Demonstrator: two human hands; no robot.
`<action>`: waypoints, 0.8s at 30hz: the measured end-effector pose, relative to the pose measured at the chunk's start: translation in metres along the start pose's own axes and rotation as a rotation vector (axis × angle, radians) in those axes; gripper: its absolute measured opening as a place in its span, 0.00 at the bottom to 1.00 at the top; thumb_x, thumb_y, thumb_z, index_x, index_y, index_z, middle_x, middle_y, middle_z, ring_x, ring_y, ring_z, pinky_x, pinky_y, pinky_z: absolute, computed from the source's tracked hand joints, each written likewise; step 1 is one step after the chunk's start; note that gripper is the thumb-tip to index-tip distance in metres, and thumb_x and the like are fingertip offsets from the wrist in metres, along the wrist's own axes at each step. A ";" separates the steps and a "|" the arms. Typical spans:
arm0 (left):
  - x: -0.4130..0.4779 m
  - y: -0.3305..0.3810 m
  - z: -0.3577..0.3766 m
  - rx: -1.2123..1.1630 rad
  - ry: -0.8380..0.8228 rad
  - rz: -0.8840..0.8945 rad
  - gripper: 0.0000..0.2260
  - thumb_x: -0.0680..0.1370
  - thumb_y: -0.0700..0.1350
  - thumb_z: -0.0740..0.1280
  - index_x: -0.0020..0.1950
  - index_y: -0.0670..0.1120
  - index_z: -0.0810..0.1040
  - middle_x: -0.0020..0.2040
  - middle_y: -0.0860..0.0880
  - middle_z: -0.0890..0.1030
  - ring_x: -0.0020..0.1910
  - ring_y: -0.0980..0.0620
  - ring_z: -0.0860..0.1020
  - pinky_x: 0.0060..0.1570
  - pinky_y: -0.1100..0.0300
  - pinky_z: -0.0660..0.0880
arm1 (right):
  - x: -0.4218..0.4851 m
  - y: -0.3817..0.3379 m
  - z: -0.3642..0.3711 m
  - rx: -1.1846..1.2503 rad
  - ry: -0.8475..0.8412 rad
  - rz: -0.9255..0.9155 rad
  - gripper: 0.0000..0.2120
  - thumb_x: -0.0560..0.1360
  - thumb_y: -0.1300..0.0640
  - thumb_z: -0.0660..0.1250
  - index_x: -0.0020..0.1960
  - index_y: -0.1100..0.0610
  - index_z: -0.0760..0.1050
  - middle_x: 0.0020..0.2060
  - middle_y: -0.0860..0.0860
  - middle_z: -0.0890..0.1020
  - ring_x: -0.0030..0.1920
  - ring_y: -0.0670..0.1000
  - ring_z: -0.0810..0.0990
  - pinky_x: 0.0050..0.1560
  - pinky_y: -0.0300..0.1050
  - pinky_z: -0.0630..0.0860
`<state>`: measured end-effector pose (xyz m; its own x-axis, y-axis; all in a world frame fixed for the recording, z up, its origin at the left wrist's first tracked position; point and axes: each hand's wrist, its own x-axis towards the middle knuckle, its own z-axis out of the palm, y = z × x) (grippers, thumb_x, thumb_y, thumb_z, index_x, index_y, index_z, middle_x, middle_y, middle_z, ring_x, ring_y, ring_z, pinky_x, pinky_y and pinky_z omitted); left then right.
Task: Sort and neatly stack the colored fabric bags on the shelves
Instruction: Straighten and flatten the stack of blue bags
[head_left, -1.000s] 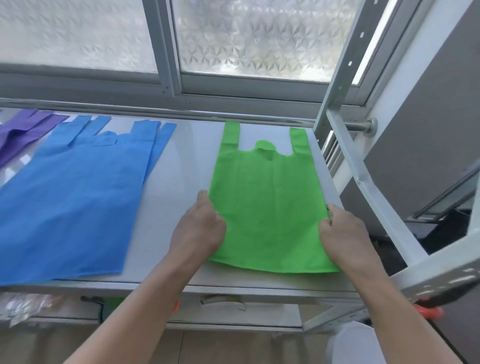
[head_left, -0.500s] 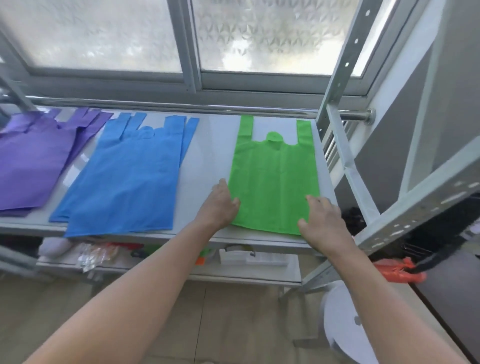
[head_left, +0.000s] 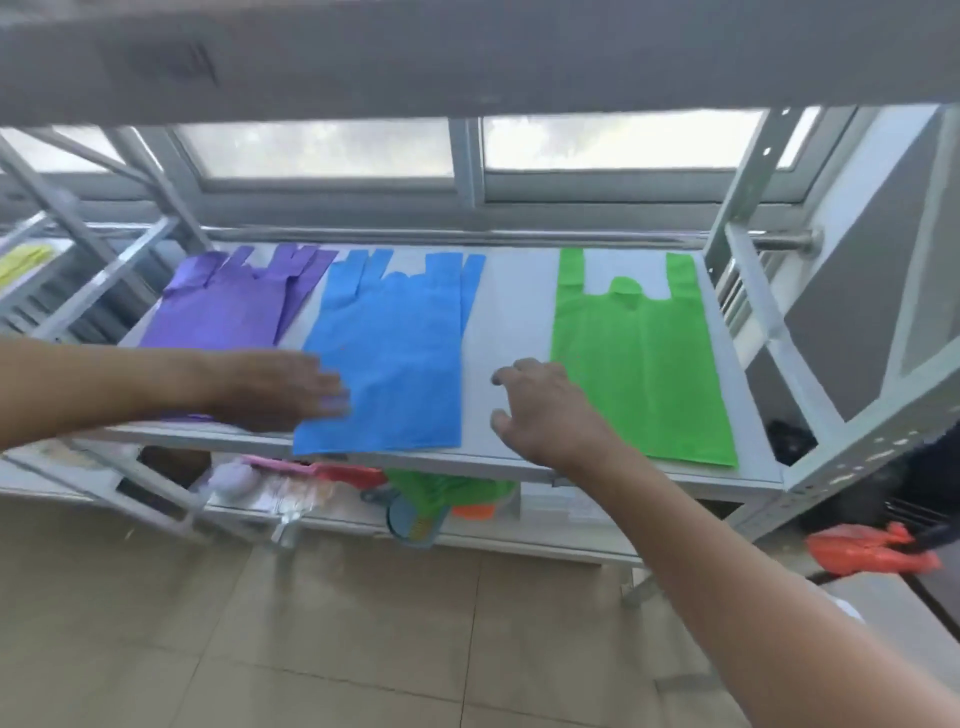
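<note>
The left hand (head_left: 280, 389), fingers straight, overlaps the blue bag (head_left: 395, 364). The right hand (head_left: 545, 410), loosely curled and empty, is beside the green bag (head_left: 639, 364).

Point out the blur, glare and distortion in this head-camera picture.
Head view: the left hand is smeared, fingers indistinct over the blue bag; the right hand is sharper; the green bag is crisp. Same view: the window is blown out white, the top beam is soft and out of focus, and the wide lens tilts the shelf posts.
</note>
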<state>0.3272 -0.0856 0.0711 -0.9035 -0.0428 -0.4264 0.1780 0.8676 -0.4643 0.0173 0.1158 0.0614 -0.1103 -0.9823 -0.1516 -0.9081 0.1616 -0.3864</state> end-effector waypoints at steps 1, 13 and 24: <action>-0.001 -0.018 0.019 -0.064 0.068 -0.223 0.18 0.76 0.46 0.62 0.65 0.44 0.74 0.56 0.44 0.79 0.50 0.43 0.80 0.43 0.48 0.78 | 0.013 -0.008 0.012 0.054 -0.024 0.033 0.25 0.80 0.53 0.64 0.75 0.57 0.70 0.70 0.57 0.73 0.72 0.61 0.68 0.72 0.57 0.69; 0.050 0.018 0.136 -1.107 0.267 -1.470 0.26 0.78 0.53 0.70 0.71 0.42 0.70 0.68 0.38 0.70 0.70 0.37 0.69 0.66 0.44 0.69 | 0.131 -0.065 0.112 0.313 0.127 0.634 0.35 0.77 0.45 0.72 0.75 0.63 0.65 0.72 0.63 0.70 0.71 0.65 0.71 0.67 0.56 0.71; 0.063 0.017 0.106 -2.057 0.454 -1.314 0.28 0.70 0.42 0.77 0.65 0.45 0.69 0.54 0.51 0.80 0.50 0.50 0.81 0.48 0.54 0.80 | 0.116 -0.047 0.108 0.379 0.132 0.676 0.21 0.78 0.43 0.70 0.58 0.60 0.81 0.55 0.58 0.84 0.48 0.57 0.78 0.46 0.47 0.71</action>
<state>0.3148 -0.1255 -0.0458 -0.2397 -0.8688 -0.4333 -0.4434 -0.2991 0.8450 0.0906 0.0041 -0.0361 -0.6585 -0.6585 -0.3644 -0.4298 0.7265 -0.5362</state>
